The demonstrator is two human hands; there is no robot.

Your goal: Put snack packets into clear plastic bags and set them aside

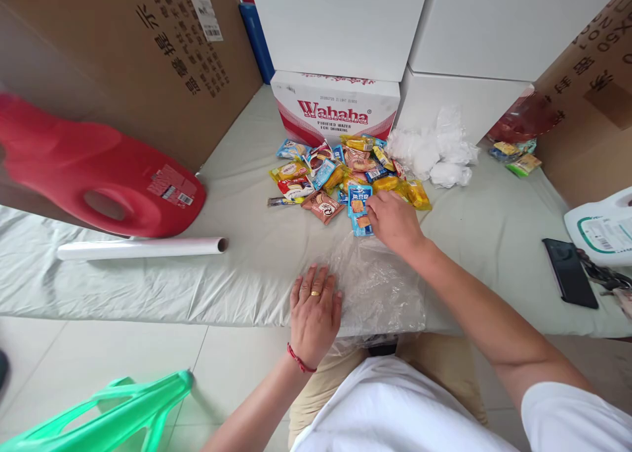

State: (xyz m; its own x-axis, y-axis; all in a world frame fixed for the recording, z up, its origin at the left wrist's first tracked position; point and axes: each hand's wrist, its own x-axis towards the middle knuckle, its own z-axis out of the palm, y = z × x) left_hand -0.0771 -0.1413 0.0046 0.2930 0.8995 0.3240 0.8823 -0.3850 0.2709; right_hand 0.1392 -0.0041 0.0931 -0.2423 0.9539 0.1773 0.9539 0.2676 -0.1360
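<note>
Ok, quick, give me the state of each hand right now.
Left hand: open, palm down at the clear plastic, nothing seen in it.
Right hand: fingers curled at the blue packet; firm grip cannot be told.

hands hide some things, edges cut others
the right hand (396, 222) covers an edge of the blue packet (357, 205); whether it pinches cannot be told. the left hand's (316, 317) palm is hidden. lower snacks (323, 175) are buried under others. the red jug (133, 182) runs off left, the green stool (141, 402) off the bottom, the white bottle (605, 231) off right.
</note>
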